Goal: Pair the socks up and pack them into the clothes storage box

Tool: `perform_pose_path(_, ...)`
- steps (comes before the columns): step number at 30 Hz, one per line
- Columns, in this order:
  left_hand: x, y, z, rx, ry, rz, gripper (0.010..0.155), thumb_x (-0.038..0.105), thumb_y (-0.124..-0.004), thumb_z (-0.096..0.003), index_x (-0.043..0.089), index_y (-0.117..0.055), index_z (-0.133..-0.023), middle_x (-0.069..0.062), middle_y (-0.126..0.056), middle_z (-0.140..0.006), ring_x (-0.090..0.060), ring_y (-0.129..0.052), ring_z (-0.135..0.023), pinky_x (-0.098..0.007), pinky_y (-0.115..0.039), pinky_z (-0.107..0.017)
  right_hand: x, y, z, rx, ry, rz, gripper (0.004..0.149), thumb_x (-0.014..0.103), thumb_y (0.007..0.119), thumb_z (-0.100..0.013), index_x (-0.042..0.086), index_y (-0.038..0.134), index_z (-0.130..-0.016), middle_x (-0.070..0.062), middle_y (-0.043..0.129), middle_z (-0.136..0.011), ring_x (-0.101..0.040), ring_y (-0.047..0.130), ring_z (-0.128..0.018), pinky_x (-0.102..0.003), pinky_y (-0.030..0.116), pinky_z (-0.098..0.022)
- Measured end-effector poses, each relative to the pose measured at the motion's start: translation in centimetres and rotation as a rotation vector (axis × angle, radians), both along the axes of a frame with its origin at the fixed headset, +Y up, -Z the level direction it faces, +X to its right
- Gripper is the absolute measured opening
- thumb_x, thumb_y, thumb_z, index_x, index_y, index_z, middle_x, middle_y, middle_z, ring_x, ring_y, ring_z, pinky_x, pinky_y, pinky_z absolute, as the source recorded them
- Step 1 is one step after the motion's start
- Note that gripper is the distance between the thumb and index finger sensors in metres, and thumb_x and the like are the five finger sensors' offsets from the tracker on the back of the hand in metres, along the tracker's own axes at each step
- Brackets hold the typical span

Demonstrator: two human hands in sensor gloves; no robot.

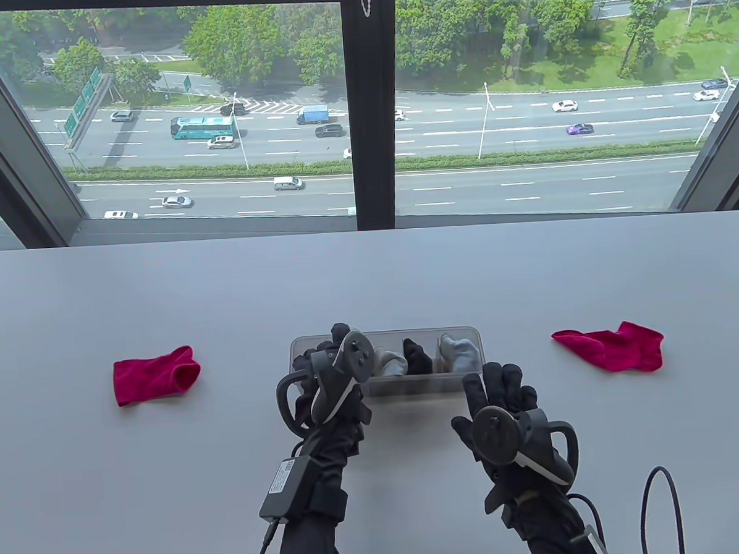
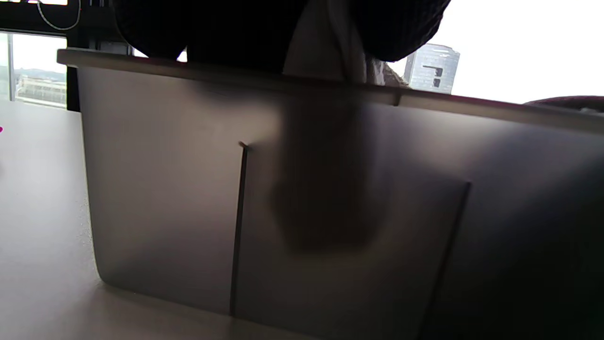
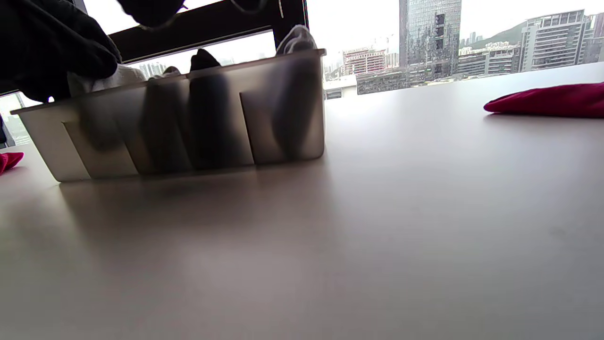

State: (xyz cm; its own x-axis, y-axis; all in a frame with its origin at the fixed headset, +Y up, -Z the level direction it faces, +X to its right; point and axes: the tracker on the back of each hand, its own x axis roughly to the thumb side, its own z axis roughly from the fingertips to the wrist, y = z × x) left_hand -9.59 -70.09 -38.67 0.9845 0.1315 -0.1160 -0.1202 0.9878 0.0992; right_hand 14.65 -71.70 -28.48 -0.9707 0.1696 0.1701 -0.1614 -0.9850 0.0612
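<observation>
We see a pale grey table (image 1: pixel 160 288) with rounded far corners, set against a dark-framed window (image 1: pixel 370 103) that overlooks a multi-lane road with traffic and trees. A translucent storage box (image 1: pixel 412 385) sits near the table's middle, divided into compartments. Inside it stand a light grey sock bundle (image 1: pixel 391 361), a black sock bundle (image 1: pixel 418 356) and another grey sock bundle (image 1: pixel 460 353), each in its own section.

Our left hand (image 1: pixel 325 378) reaches over the box's left end, fingers down inside a compartment; we see pale fabric between the fingertips in the left wrist view, but we cannot tell whether they grip it. Our right hand (image 1: pixel 500 406) rests just beside the box's near right corner, fingers straight and holding nothing.

One red sock (image 1: pixel 155 375) lies well left of the box; a second red sock (image 1: pixel 614 348) lies well right.
</observation>
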Motion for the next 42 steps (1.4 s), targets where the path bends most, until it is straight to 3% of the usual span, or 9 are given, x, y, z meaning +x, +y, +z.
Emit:
perform_pose_path(4,-0.8,0.3,0.1,-0.030,-0.060,0.062,0.055,0.043,-0.064,-0.0562,0.014,-0.072,-0.103,-0.019,-0.067,-0.112,-0.046,-0.067,-0.104,-0.064,-0.055,-0.077,0.0,-0.3,-0.1,-0.018,0.006,0.004,0.071,0.046,0.054,-0.061,0.013,0.023,-0.116,-0.023,0.004,-0.119,-0.046,-0.001,-0.104,-0.065,0.018,-0.075)
perform_pose_path(7,-4.1,1.9,-0.6,-0.134,-0.062,0.174,0.066,0.044,-0.064,-0.0557,0.019,-0.048,-0.114,-0.013,-0.040,-0.123,-0.041,-0.040,-0.116,-0.062,-0.039,-0.084,-0.2,-0.4,-0.1,-0.033,0.013,0.012,0.072,0.046,0.054,-0.061,0.013,0.023,-0.116,-0.022,0.003,-0.119,-0.046,-0.002,-0.103,-0.065,0.017,-0.075)
perform_pose_path(13,-16.0,4.3,-1.8,-0.259,0.165,0.124,0.076,0.043,-0.065,-0.0564,0.023,-0.021,-0.114,-0.006,-0.009,-0.122,-0.036,-0.010,-0.117,-0.059,-0.019,-0.086,-0.5,-0.4,-0.1,-0.038,0.021,0.031,0.072,0.046,0.055,-0.061,0.013,0.024,-0.116,-0.022,0.001,-0.118,-0.046,-0.005,-0.101,-0.065,0.015,-0.075)
perform_pose_path(20,-25.8,-1.3,-0.4,-0.453,0.400,0.182,0.078,0.045,-0.066,-0.0556,0.023,-0.018,-0.113,-0.006,-0.008,-0.122,-0.036,-0.010,-0.117,-0.058,-0.019,-0.085,-0.9,-0.4,-0.2,-0.057,0.030,0.037,0.072,0.046,0.055,-0.061,0.014,0.023,-0.116,-0.021,-0.001,-0.118,-0.045,-0.007,-0.101,-0.065,0.015,-0.075)
perform_pose_path(27,-27.8,-5.9,-1.6,-0.522,0.432,0.278,0.071,0.046,-0.061,-0.0571,0.028,-0.020,-0.113,0.000,-0.010,-0.122,-0.030,-0.010,-0.117,-0.058,-0.018,-0.084,-1.2,-0.5,-0.1,-0.061,0.041,0.054,0.072,0.046,0.055,-0.061,0.014,0.022,-0.116,-0.021,-0.001,-0.118,-0.045,-0.007,-0.101,-0.065,0.015,-0.075)
perform_pose_path(30,-27.8,-6.8,-1.9,-0.450,0.433,0.271,0.052,0.034,-0.056,-0.0591,0.029,-0.049,-0.111,0.002,-0.027,-0.123,-0.028,-0.018,-0.118,-0.059,-0.021,-0.084,-1.3,-0.6,-0.2,-0.067,0.038,0.062,0.072,0.047,0.055,-0.061,0.015,0.022,-0.116,-0.021,-0.002,-0.118,-0.045,-0.007,-0.101,-0.065,0.015,-0.075)
perform_pose_path(32,-27.4,-5.9,-1.9,-0.363,0.374,0.209,0.049,0.031,-0.057,-0.0572,0.022,-0.067,-0.104,-0.005,-0.045,-0.121,-0.035,-0.036,-0.116,-0.061,-0.034,-0.083,-1.3,-0.6,-0.2,-0.071,0.037,0.057,0.071,0.047,0.055,-0.061,0.015,0.022,-0.116,-0.021,-0.002,-0.118,-0.045,-0.007,-0.101,-0.065,0.015,-0.075)
perform_pose_path(35,-26.3,-2.2,-1.4,-0.360,0.238,0.244,0.048,0.031,-0.059,-0.0558,0.018,-0.074,-0.100,-0.015,-0.066,-0.114,-0.044,-0.062,-0.107,-0.062,-0.053,-0.078,-1.6,-0.5,-0.1,-0.076,0.052,0.036,0.072,0.047,0.056,-0.061,0.016,0.021,-0.116,-0.020,-0.002,-0.118,-0.046,-0.006,-0.101,-0.065,0.016,-0.075)
perform_pose_path(42,-19.4,7.2,3.4,-0.452,-0.240,0.495,0.048,0.030,-0.059,-0.0564,0.013,-0.077,-0.097,-0.023,-0.082,-0.102,-0.048,-0.082,-0.091,-0.061,-0.069,-0.067,-4.4,0.7,1.4,-0.067,0.215,-0.129,0.084,0.050,0.063,-0.058,0.016,0.009,-0.113,-0.025,-0.003,-0.116,-0.054,-0.003,-0.099,-0.066,0.019,-0.075)
